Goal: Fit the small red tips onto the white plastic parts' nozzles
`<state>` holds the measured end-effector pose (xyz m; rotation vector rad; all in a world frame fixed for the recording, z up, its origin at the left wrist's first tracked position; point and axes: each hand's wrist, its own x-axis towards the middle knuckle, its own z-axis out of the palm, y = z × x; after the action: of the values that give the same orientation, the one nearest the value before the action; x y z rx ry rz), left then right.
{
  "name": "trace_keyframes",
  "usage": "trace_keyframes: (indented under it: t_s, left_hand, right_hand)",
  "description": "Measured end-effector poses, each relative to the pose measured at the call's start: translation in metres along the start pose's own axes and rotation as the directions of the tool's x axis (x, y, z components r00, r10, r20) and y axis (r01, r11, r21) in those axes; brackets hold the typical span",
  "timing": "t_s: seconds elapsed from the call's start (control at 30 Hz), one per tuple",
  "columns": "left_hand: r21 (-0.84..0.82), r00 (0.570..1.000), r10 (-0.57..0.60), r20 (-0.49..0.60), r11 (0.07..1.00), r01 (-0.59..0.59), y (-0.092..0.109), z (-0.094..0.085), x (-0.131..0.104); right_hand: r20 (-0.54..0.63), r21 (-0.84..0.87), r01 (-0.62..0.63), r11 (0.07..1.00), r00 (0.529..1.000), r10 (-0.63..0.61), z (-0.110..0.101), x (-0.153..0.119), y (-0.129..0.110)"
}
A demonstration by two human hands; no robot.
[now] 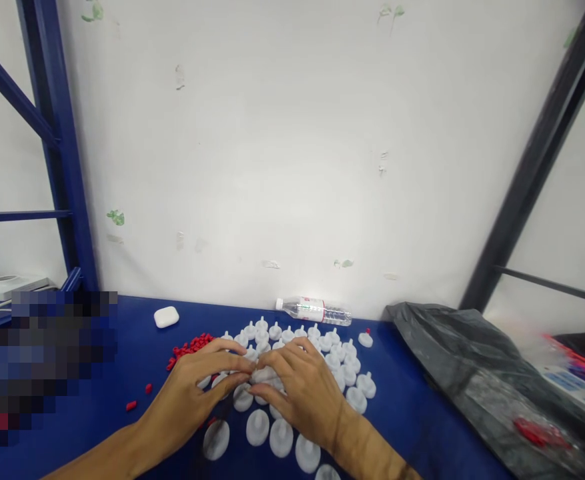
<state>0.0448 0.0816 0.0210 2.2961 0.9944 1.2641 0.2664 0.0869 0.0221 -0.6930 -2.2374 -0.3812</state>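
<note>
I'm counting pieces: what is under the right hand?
White stemmed discs show around the right hand, on the blue table; anything directly beneath it is hidden.

Cannot make out any piece between the fingertips (245, 365) of the left hand (197, 379) and right hand (306, 390); cannot see all of the white discs (257, 429) beneath and behind them, nor the whole of the lowest disc (327, 473), cut off by the bottom edge along with both forearms (372, 452). Cannot read the small print on the bottle label (311, 310). Cannot identify anything within the pixelated patch (32, 373) at far left, nor follow the black bag (425, 328) past the bottom edge, nor count the blurred red pieces (537, 432) upon it
</note>
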Motion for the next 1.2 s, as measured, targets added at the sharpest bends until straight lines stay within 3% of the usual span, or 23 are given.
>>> trace_keyframes:
  t_s: [0.2,0.4,0.63,0.77,0.9,1.03,1.2]
  left_hand:
    - [-0.033,0.996,-0.089,-0.019,0.996,0.088,0.000,0.002,-0.001]
    - [-0.101,0.996,-0.083,0.014,0.991,0.084,0.001,0.002,0.001]
    - [-0.005,0.994,-0.112,0.008,0.994,0.112,0.006,0.002,-0.001]
    - [-0.144,0.993,-0.109,0.049,0.983,0.115,0.012,0.002,-0.004]
    - [-0.254,0.982,-0.118,0.147,0.955,0.153,0.003,0.005,-0.015]
    - [-0.441,0.972,-0.122,0.202,0.875,0.202,-0.009,0.009,-0.020]
    - [-0.630,0.913,-0.156,0.378,0.679,0.377,0.003,0.009,-0.007]
  right_hand:
    - [-0.015,-0.039,0.024,0.999,1.000,-0.025,-0.007,0.004,0.002]
    - [-0.061,-0.027,0.123,0.992,0.990,-0.124,-0.012,0.005,0.004]
    - [-0.074,-0.081,0.206,0.975,0.974,-0.212,-0.013,0.004,0.001]
    - [-0.078,-0.121,0.245,0.962,0.964,-0.256,-0.018,0.005,-0.004]
    - [-0.114,-0.130,0.265,0.955,0.953,-0.280,-0.019,0.004,-0.010]
    - [-0.165,-0.140,0.302,0.943,0.932,-0.323,-0.018,0.004,-0.014]
    - [-0.201,-0.157,0.320,0.935,0.916,-0.347,-0.018,0.009,-0.016]
